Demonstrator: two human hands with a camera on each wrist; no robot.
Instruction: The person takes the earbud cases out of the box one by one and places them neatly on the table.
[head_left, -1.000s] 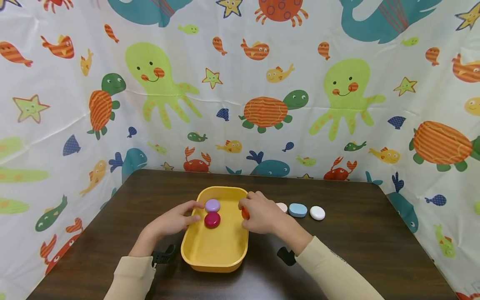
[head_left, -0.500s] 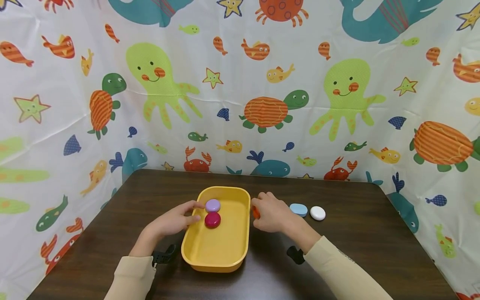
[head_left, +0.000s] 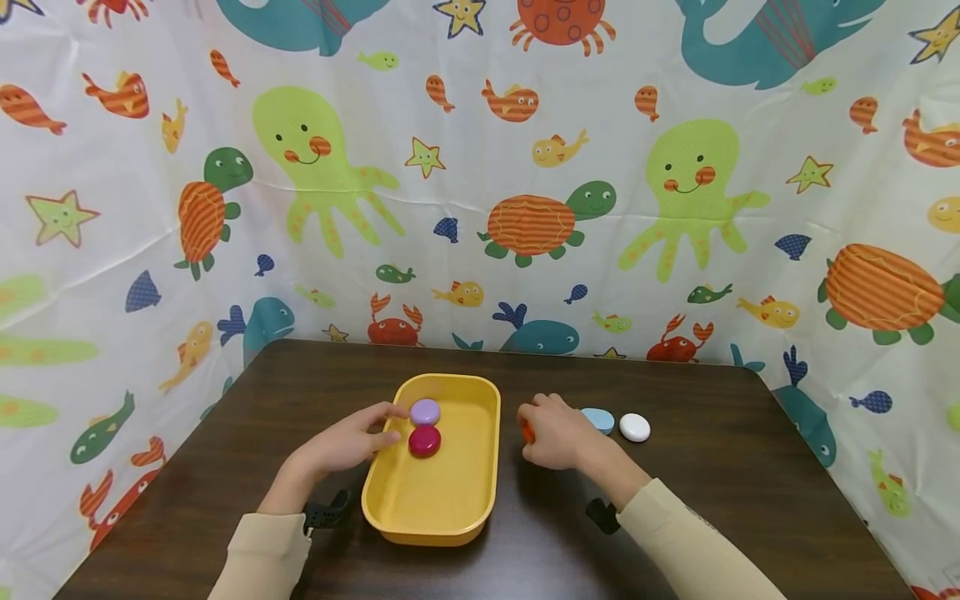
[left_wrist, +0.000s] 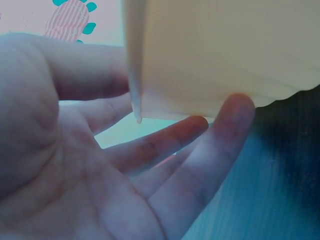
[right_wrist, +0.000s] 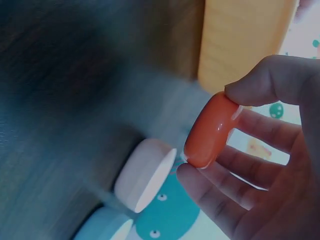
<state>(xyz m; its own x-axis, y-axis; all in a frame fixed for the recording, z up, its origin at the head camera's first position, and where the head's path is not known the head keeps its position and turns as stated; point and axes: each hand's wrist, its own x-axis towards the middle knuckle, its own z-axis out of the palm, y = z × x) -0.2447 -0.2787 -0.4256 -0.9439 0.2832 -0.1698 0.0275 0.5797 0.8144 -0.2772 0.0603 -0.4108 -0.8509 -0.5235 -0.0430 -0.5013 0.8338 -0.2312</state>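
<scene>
Your right hand (head_left: 558, 433) has moved away from the yellow tray (head_left: 442, 500): one second ago it was above the right rim, half a second ago it was just beside this rim, and now it is clearly apart from it, more to the right over the brown table (head_left: 765, 467). The orange piece (right_wrist: 212, 131) has travelled together with it; you pinch it between your thumb and your fingers, as the right wrist view shows well. Near it stands the pale pink piece (right_wrist: 142, 172), which one second ago was partly visible from your head and now is hidden there behind your hand. Your hand also covers a little of the light blue piece (head_left: 598, 420), which was fully visible one second ago; the white piece (head_left: 635, 427) beside it stays in its place. Your left hand (head_left: 345, 437) has not changed: it holds the left wall of the tray, with the thumb over the rim and a fingertip against the outer side; how firmly, I cannot tell. Inside the tray, the purple piece (head_left: 425, 412) and the dark red piece (head_left: 425, 442) lie as before, close together near the left wall.
</scene>
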